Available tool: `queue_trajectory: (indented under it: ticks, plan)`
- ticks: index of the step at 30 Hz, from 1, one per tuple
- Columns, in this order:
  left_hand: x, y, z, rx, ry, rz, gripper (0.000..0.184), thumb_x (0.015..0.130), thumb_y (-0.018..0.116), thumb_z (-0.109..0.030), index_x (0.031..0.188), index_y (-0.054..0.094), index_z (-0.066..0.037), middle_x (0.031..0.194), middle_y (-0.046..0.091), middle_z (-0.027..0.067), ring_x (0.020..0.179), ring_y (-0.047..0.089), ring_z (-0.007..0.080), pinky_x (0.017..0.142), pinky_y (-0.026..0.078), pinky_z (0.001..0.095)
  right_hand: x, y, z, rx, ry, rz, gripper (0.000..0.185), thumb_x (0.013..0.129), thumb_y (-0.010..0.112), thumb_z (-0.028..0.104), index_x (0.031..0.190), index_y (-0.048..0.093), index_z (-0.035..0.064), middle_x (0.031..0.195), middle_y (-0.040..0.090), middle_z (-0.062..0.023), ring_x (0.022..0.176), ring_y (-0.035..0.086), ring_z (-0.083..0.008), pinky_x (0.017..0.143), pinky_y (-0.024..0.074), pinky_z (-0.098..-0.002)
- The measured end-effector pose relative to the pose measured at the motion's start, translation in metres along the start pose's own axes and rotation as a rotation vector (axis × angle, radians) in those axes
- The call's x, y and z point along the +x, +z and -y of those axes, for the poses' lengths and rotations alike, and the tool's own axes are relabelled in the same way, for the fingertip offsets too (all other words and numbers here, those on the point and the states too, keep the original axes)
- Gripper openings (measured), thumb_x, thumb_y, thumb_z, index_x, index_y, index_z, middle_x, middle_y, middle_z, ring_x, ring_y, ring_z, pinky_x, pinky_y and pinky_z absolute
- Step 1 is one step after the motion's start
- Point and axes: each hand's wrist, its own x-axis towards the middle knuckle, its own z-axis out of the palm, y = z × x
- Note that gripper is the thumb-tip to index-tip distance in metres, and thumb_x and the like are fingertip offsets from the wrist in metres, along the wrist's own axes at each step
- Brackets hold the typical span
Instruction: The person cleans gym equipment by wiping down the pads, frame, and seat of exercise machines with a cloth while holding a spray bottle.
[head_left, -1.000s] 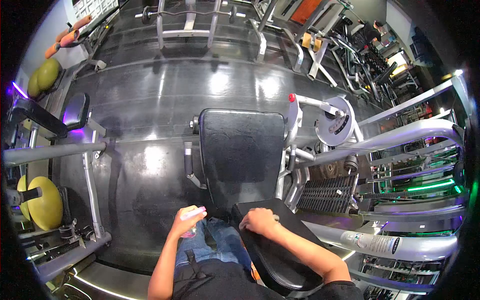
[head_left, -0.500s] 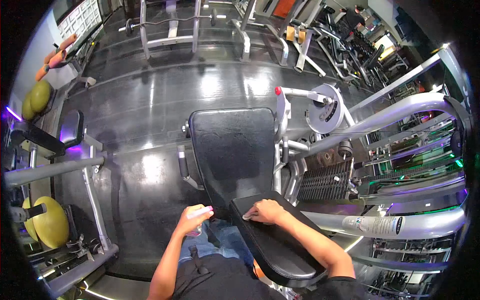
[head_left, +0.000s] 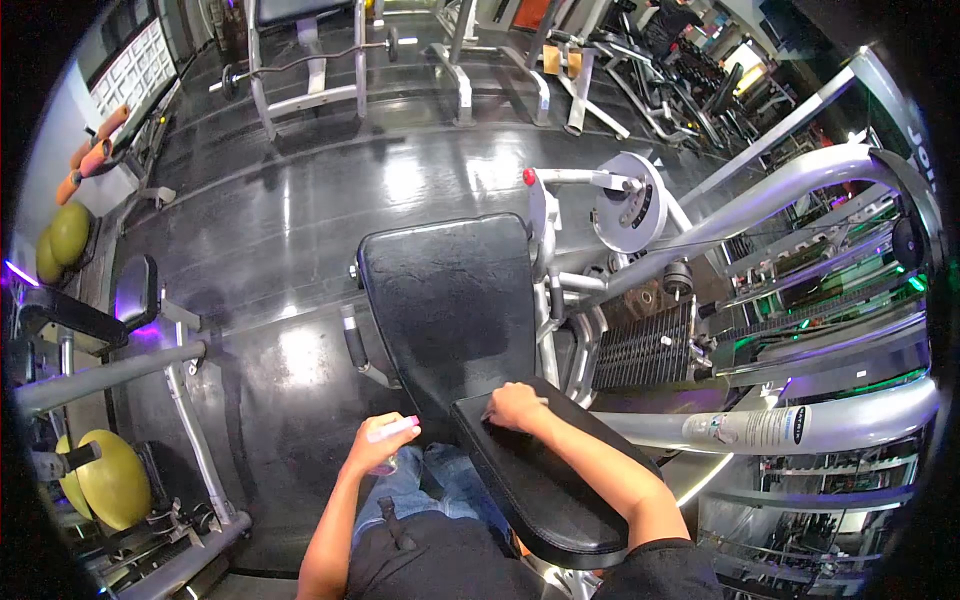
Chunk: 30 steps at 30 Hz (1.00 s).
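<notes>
My left hand (head_left: 372, 450) is closed around a small spray bottle (head_left: 392, 430) with a white and pink top; its clear lower part shows below the fingers. The bottle is held over my lap, left of the black padded rest. On the near end of that black pad (head_left: 560, 480), my right hand (head_left: 517, 407) presses down with curled fingers. A small greyish cloth (head_left: 488, 412) shows at its fingertips, mostly hidden beneath the hand. Beyond both hands stands the machine's wide black backrest (head_left: 450, 290), its surface creased and shiny.
To the right are a weight stack (head_left: 645, 345), a round white cam (head_left: 630, 203) and a thick silver frame tube (head_left: 870, 415). Another machine with a small pad (head_left: 137, 290) and yellow-green exercise balls (head_left: 115, 480) are at left. A curl bar (head_left: 310, 65) rests on a rack ahead.
My right hand has shifted slightly up and left along the pad, its fingers more curled. The view has turned a little; the left hand still holds the bottle.
</notes>
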Motion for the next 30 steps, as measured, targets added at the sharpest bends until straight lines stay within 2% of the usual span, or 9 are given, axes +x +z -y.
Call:
queue_trajectory:
  ticks: [3,6,9,13,15,18,23,26,30]
  plan:
    - [-0.004,0.003,-0.010,-0.015,-0.015,0.007,0.028,0.088,0.075,-0.030,0.078,0.065,-0.006,0.064,0.057,-0.0045,0.059,0.051,0.0042,0.053,0.040,0.0252,-0.013,-0.008,0.010,0.133,-0.143,0.120,0.028,0.077,0.071,0.037,0.101,0.078,0.0238,0.095,0.074,-0.0142,0.090,0.071,-0.0338,0.082,0.0576,-0.0456]
    - [-0.001,0.009,0.001,-0.007,-0.061,0.026,0.027,0.088,0.075,-0.030,0.078,0.065,-0.006,0.064,0.058,-0.0041,0.058,0.052,0.0050,0.053,0.041,0.0254,-0.049,-0.035,0.000,0.242,-0.105,0.141,0.025,0.077,0.072,0.036,0.096,0.078,0.0226,0.096,0.074,-0.0137,0.091,0.071,-0.0350,0.083,0.0582,-0.0448]
    - [0.004,0.014,0.005,0.024,-0.040,0.050,0.026,0.087,0.076,-0.030,0.082,0.069,-0.006,0.063,0.060,-0.0015,0.056,0.055,0.0060,0.051,0.043,0.0265,-0.057,-0.032,-0.045,0.095,-0.033,0.202,0.024,0.079,0.072,0.036,0.097,0.078,0.0228,0.096,0.075,-0.0115,0.092,0.072,-0.0319,0.082,0.0582,-0.0453]
    - [0.013,0.022,0.013,0.046,-0.083,0.099,0.026,0.086,0.076,-0.031,0.084,0.070,-0.005,0.064,0.061,-0.0006,0.056,0.056,0.0064,0.052,0.043,0.0265,-0.047,-0.008,-0.097,0.088,0.253,0.087,0.020,0.078,0.072,0.034,0.093,0.078,0.0207,0.094,0.075,-0.0110,0.093,0.072,-0.0297,0.081,0.0577,-0.0438]
    - [0.014,0.028,0.013,0.092,-0.005,0.068,0.027,0.086,0.076,-0.032,0.083,0.070,-0.005,0.064,0.062,0.0002,0.056,0.056,0.0069,0.052,0.043,0.0268,-0.035,0.007,-0.103,0.052,0.213,0.051,0.024,0.078,0.072,0.039,0.100,0.078,0.0313,0.096,0.075,-0.0078,0.090,0.072,-0.0282,0.081,0.0584,-0.0417]
    - [0.013,0.036,0.004,0.114,-0.063,0.045,0.027,0.086,0.076,-0.032,0.082,0.070,-0.006,0.064,0.063,0.0002,0.057,0.056,0.0075,0.053,0.043,0.0270,-0.017,0.012,-0.067,-0.043,0.106,0.040,0.023,0.078,0.070,0.035,0.095,0.078,0.0217,0.091,0.074,-0.0129,0.087,0.072,-0.0311,0.078,0.0587,-0.0446]
    - [0.011,0.052,-0.011,0.113,-0.116,0.082,0.026,0.085,0.077,-0.031,0.082,0.071,-0.006,0.064,0.064,0.0007,0.060,0.059,0.0080,0.056,0.045,0.0271,-0.030,-0.014,-0.022,0.213,-0.186,0.142,0.029,0.080,0.071,0.033,0.106,0.077,0.0242,0.099,0.074,-0.0120,0.092,0.071,-0.0321,0.085,0.0565,-0.0446]
    - [0.008,0.066,-0.014,0.159,-0.052,0.074,0.026,0.084,0.077,-0.031,0.083,0.072,-0.005,0.064,0.065,0.0013,0.061,0.060,0.0079,0.057,0.045,0.0271,-0.056,-0.040,-0.037,0.278,-0.227,0.196,0.029,0.080,0.071,0.035,0.107,0.077,0.0243,0.100,0.074,-0.0104,0.094,0.070,-0.0324,0.087,0.0559,-0.0437]
    - [0.005,0.082,-0.028,0.194,-0.043,0.053,0.026,0.084,0.078,-0.030,0.083,0.072,-0.005,0.065,0.065,0.0012,0.061,0.059,0.0080,0.058,0.046,0.0271,-0.061,-0.034,-0.102,0.133,-0.062,0.186,0.026,0.079,0.072,0.034,0.104,0.078,0.0288,0.098,0.074,-0.0102,0.094,0.071,-0.0308,0.086,0.0565,-0.0432]
